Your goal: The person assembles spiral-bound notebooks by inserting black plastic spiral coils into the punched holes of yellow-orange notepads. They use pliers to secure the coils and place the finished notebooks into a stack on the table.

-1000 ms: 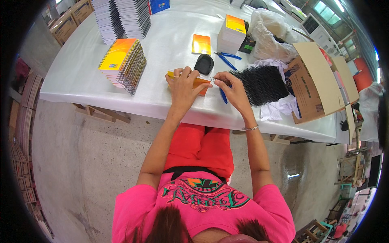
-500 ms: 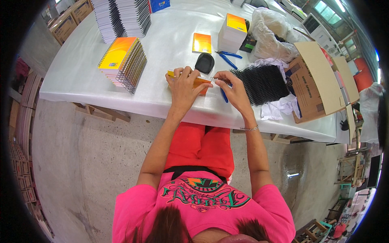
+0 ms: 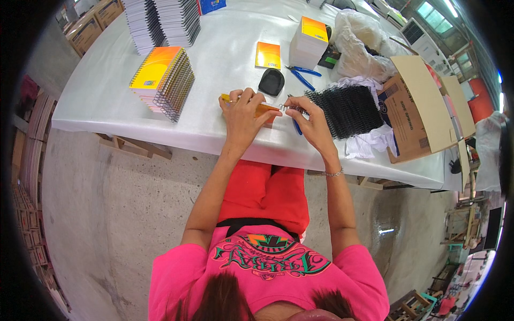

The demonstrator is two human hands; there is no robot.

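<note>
Your left hand [image 3: 243,111] is clenched over a small orange notebook [image 3: 261,111] that lies at the near edge of the white table [image 3: 107,101], fingers curled across its cover and pressing it down. Your right hand [image 3: 313,120] pinches a thin wire spiral [image 3: 286,108] at the notebook's right end, fingertips closed on it. Both forearms come up from below, elbows wide, wrists meeting over the table edge. A blue pen [image 3: 296,126] lies just under the right hand. Just right of it sits a heap of black spiral coils [image 3: 348,109] on white plastic, and past that an open cardboard box [image 3: 415,107]; its contents are not clear. A stack of bound orange notebooks [image 3: 163,80] stands to the left
</note>
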